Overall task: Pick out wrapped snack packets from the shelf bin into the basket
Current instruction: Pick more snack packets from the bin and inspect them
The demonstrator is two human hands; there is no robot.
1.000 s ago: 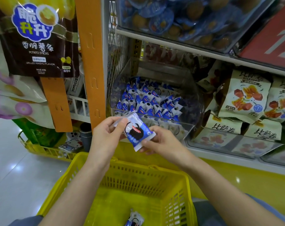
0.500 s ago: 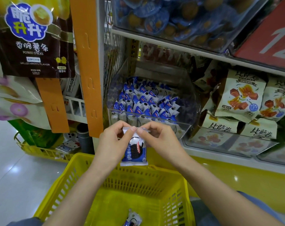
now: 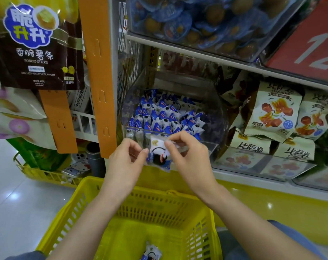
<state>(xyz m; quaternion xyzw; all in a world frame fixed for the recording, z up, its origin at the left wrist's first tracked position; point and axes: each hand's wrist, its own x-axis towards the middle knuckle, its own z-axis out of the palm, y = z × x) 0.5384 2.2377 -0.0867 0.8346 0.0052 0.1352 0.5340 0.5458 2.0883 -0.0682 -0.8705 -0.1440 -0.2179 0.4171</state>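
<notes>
A blue-and-white snack packet (image 3: 158, 156) hangs upright in front of the clear shelf bin (image 3: 218, 117), above the far rim of the yellow basket (image 3: 159, 196). My right hand (image 3: 189, 158) pinches the packet's top edge. My left hand (image 3: 125, 162) has its thumb and curled fingers at the packet's left edge, pinching the clear wrapper there. The bin holds several more blue-and-white packets (image 3: 165, 117). One packet (image 3: 151, 253) lies on the basket floor near the bottom of the view.
An orange hanging strip (image 3: 97, 72) with a brown potato-stick bag (image 3: 37, 45) hangs to the left. Beige pizza-roll bags (image 3: 271, 111) fill the shelf on the right. A clear bin of blue cups (image 3: 196, 19) sits on the shelf above. A second yellow basket (image 3: 39, 173) stands on the floor at left.
The packet went from tilted between both hands to hanging upright by its top. My left hand has slid from the top edge to the packet's left side.
</notes>
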